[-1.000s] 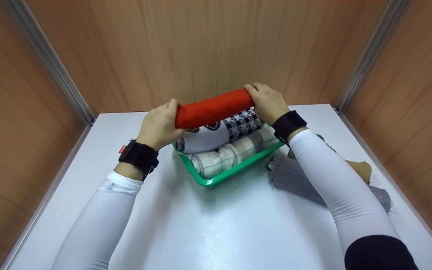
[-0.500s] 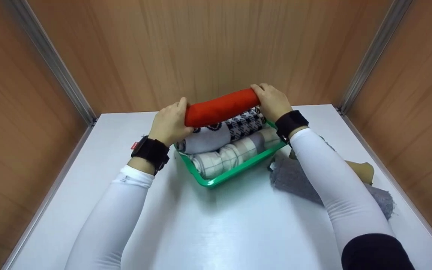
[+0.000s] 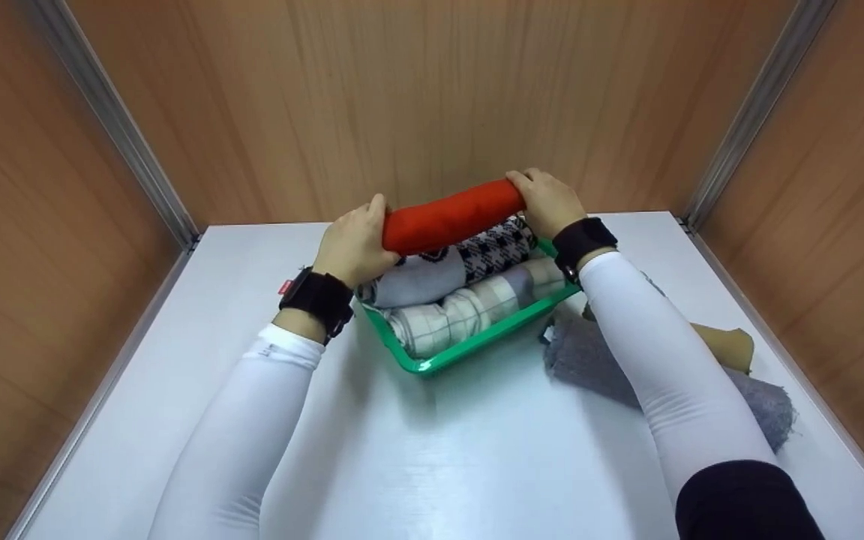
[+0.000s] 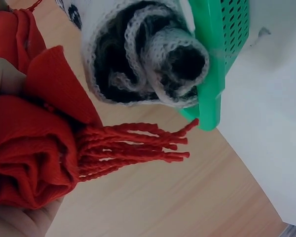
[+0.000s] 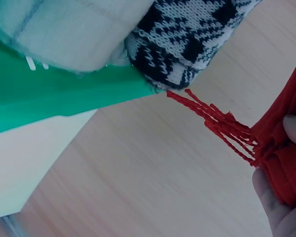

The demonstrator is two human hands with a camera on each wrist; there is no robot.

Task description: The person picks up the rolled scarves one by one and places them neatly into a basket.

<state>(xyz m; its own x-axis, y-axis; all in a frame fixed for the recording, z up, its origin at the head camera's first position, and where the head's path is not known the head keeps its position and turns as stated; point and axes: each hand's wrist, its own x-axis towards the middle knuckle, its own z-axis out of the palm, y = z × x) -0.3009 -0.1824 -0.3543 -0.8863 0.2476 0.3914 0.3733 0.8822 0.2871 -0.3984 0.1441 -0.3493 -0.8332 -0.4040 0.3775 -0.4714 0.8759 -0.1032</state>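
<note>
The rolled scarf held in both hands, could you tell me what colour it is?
Red, fringe included; the rolled scarf shows best in the head view.

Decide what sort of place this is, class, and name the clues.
Probably a staged recording booth, not a home: plain wood-look panel walls with metal corner strips enclose a bare white table, holding only a green basket of rolled scarves.

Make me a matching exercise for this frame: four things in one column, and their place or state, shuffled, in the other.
Things:
1. red scarf
2. checked roll
3. grey cloth
4. basket

States:
a. lies on the table under the right forearm
b. held at both ends above the basket
c. green, holds rolled scarves
d. lies in the basket's near side

Pairs: 1-b, 2-d, 3-a, 4-c
</note>
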